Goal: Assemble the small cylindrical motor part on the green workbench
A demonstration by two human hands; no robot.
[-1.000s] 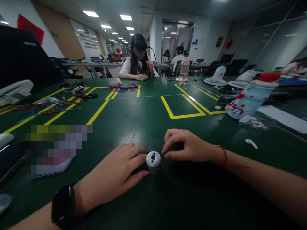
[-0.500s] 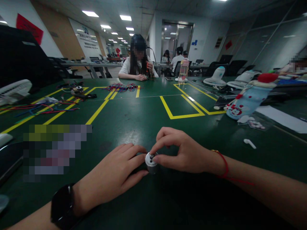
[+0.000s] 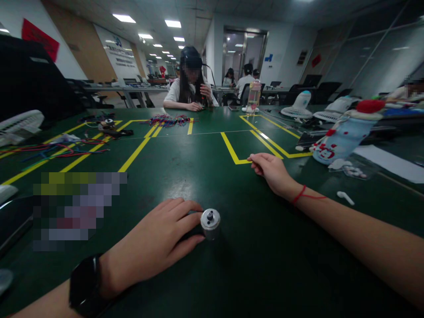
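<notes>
green surface [image 3: 205, 168] with yellow tape lines, in an office with ceiling lights.

left hand [image 3: 159, 243]: palm down on the surface, fingers loosely curved, fingertips [image 3: 196, 206] against the side of a small silver motor [image 3: 210, 223]. hand braces it rather than wrapping it. black watch [image 3: 84, 285] on that wrist.

motor: upright, short metal cylinder, dark hub on its top face, standing on the surface near the front edge, centre of view.

right hand [image 3: 272, 170]: well apart from the motor, stretched forward toward the corner of a yellow taped box [image 3: 251, 148]. fingers drawn together at the tips; cannot tell whether anything is pinched between them. red string [image 3: 303, 194] around the wrist.

outward, right side: white earbud [image 3: 345, 197] lying on the surface, a clear bag [image 3: 353, 170] of small white pieces, a blue and white bottle cover [image 3: 342, 137] on its side, white paper [image 3: 391, 163], two desk fans [image 3: 300, 106].

outward, left side: loose coloured wires [image 3: 66, 150], another white fan [image 3: 20, 126], dark flat object at the near edge, partly blurred.

far end: pile of red and blue wires [image 3: 168, 120], a person [image 3: 191, 84] seated behind it with both hands raised, a clear bottle [image 3: 254, 97]. more people farther back near the doorway.
</notes>
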